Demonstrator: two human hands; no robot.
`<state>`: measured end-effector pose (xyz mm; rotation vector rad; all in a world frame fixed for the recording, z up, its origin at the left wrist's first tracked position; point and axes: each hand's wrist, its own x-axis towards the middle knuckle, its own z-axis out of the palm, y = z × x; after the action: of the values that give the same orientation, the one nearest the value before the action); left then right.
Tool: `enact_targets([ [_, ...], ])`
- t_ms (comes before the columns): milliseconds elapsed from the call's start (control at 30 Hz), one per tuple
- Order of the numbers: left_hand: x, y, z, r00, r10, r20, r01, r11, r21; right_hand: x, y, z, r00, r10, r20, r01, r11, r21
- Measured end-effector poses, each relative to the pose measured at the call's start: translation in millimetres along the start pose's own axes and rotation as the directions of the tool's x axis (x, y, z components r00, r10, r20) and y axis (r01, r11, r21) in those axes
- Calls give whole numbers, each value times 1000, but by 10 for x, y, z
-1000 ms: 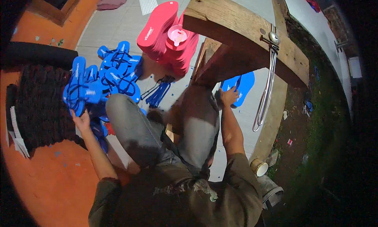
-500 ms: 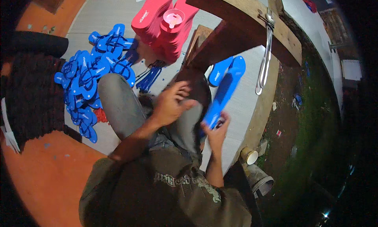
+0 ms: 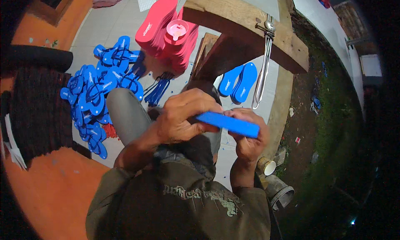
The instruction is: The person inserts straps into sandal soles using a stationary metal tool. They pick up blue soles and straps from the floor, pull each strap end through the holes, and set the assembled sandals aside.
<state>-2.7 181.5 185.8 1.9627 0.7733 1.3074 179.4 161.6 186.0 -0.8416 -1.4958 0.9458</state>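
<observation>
A blue flip-flop sole (image 3: 231, 124) is held edge-on in front of my lap, slightly blurred. My left hand (image 3: 183, 117) has its fingers closed round the left end. My right hand (image 3: 252, 142) grips the other end, thumb and fingers around it. Just beyond the hands, more blue soles (image 3: 239, 84) lie in two side-by-side stacks on the floor. To the left is a heap of blue flip-flops (image 3: 93, 88) fitted with dark straps. Between that heap and my knees lies a bunch of dark blue straps (image 3: 157, 90).
Ahead stand stacks of red soles (image 3: 156, 25) with a pink cup (image 3: 177, 29) on top. A wooden stand (image 3: 233, 15) juts in at the upper right, a long metal tool (image 3: 262, 69) hanging from it. Stacked dark material (image 3: 39, 111) is at left; a bucket (image 3: 281, 192) stands right.
My right hand has brought the blue sole in toward my lap and turned it from steep to nearly level. My left hand has moved right and taken hold of its other end.
</observation>
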Motion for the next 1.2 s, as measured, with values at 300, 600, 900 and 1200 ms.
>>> enact_targets([
  [300,458,65,-117,945,323,-54,-323,946,6,384,-194,-72,941,-331,-73,316,935,-163],
  [600,450,47,-103,959,266,-95,-266,964,19,447,-174,-119,924,-382,-20,379,921,-89],
  [900,812,33,5,935,181,-306,2,858,513,716,39,-63,861,-322,-393,105,870,-482],
  [1200,604,-214,247,807,466,-363,-132,741,659,445,1467,-827,651,-82,-755,-210,936,-283],
])
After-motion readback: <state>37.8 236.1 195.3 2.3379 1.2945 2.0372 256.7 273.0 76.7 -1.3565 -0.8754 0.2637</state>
